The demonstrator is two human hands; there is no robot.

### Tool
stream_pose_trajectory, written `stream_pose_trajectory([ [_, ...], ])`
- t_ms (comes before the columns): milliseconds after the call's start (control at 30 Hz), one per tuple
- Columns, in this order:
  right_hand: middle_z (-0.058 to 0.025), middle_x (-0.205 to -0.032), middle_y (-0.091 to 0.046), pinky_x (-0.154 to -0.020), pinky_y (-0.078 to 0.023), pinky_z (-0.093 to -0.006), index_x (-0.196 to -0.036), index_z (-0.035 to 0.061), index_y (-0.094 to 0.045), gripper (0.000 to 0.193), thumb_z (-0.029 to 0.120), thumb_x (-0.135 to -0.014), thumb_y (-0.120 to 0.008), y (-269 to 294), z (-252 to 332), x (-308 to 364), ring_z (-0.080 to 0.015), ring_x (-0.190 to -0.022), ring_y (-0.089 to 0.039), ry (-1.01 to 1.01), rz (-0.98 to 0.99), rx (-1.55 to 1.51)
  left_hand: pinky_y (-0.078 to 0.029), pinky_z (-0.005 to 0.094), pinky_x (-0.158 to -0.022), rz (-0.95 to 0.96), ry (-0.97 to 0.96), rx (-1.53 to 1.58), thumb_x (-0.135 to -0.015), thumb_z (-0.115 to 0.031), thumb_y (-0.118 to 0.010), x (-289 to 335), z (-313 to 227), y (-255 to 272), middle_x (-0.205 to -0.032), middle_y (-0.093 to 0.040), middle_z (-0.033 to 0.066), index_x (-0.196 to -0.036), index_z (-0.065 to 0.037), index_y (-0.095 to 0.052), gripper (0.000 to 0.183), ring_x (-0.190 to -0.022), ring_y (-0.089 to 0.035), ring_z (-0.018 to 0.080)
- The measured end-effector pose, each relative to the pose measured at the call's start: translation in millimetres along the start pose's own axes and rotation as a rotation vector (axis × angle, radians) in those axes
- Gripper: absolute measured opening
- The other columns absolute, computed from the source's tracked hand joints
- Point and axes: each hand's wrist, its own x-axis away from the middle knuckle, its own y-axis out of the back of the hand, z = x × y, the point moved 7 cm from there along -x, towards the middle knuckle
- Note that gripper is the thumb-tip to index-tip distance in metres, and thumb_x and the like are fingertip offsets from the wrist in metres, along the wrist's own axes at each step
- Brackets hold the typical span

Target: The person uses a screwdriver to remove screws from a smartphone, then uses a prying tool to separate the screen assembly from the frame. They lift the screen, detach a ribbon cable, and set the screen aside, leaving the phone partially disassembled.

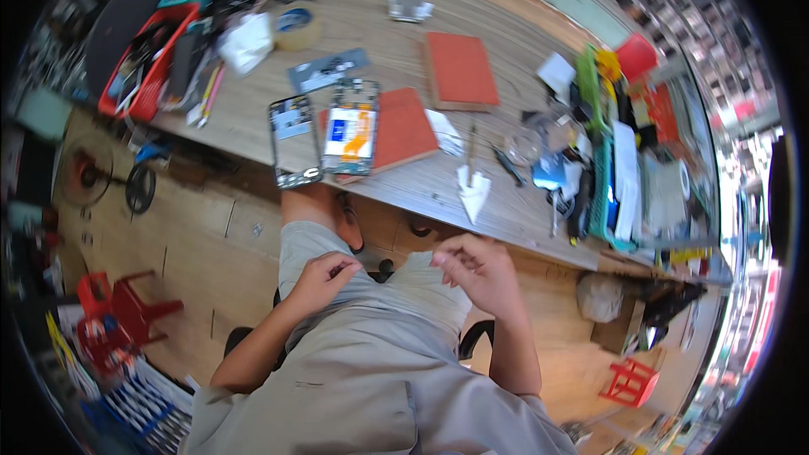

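Above my left thigh, my left hand point(322, 281) is loosely closed, its fingers bent inward and nothing visible in them. My right hand point(477, 271) hovers over my right thigh just below the table edge. Its fingers are curled too, with no object showing. Nearest on the table stands an opened smartphone point(352, 128) with its circuit board, white battery and orange flex cable exposed, lying partly on a red notebook point(399, 131). Left of it, a black phone frame point(295, 141) overhangs the edge. Before my right hand lies a white pointed piece point(474, 192), perhaps folded paper.
A second red book point(460, 72) lies farther back, near a phone stand point(408, 0). A grey-blue panel point(329, 70) and tape roll point(297, 27) are left. Red basket point(150, 59) and green basket point(603, 177) hold parts and tools. Pliers point(509, 165) lie right.
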Motion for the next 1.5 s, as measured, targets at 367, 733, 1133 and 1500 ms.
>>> stream_pose_trajectory([
  [367,-0.0073,-0.092,-0.077,-0.062,-0.048,-0.0290,-0.110,0.0012,-0.081,0.017,0.017,-0.103,-0.085,-57,86,-82,-0.0117,-0.069,-0.060,0.334,0.079,0.274,-0.047,0.0253,-0.065,-0.470,0.109,0.436,-0.118,-0.028,-0.064,24,-6,69,-0.078,-0.066,0.0016,-0.115,0.001,-0.076,0.031,-0.068,-0.059,0.0079],
  [733,-0.0027,-0.082,-0.075,-0.064,-0.051,-0.0257,-0.109,0.0005,-0.081,0.018,0.018,-0.105,-0.084,-77,64,-74,-0.0069,-0.068,-0.063,0.206,0.081,0.255,-0.060,0.0292,-0.059,-0.550,0.114,0.668,-0.110,-0.036,-0.078,-51,-53,124,-0.089,-0.078,0.0121,-0.112,0.000,-0.070,0.037,-0.070,-0.079,0.0192],
  [1133,-0.0024,-0.081,-0.077,-0.065,-0.053,-0.0242,-0.110,-0.0013,-0.081,0.022,0.020,-0.107,-0.083,-92,41,-76,-0.0047,-0.069,-0.064,0.143,0.105,0.183,-0.064,0.0327,-0.060,-0.587,0.088,0.778,-0.108,-0.020,-0.080,-49,-52,121,-0.087,-0.077,0.0138,-0.110,-0.002,-0.065,0.024,-0.068,-0.079,0.0238],
  [1500,-0.0065,-0.085,-0.080,-0.060,-0.054,-0.0267,-0.117,-0.0031,-0.079,0.024,0.020,-0.109,-0.080,-109,35,-87,-0.0086,-0.067,-0.070,0.011,0.105,0.000,-0.064,0.0337,-0.060,-0.621,0.031,0.822,-0.110,-0.017,-0.075,-27,-63,121,-0.085,-0.076,0.0133,-0.109,-0.003,-0.063,0.019,-0.066,-0.079,0.0242],
])
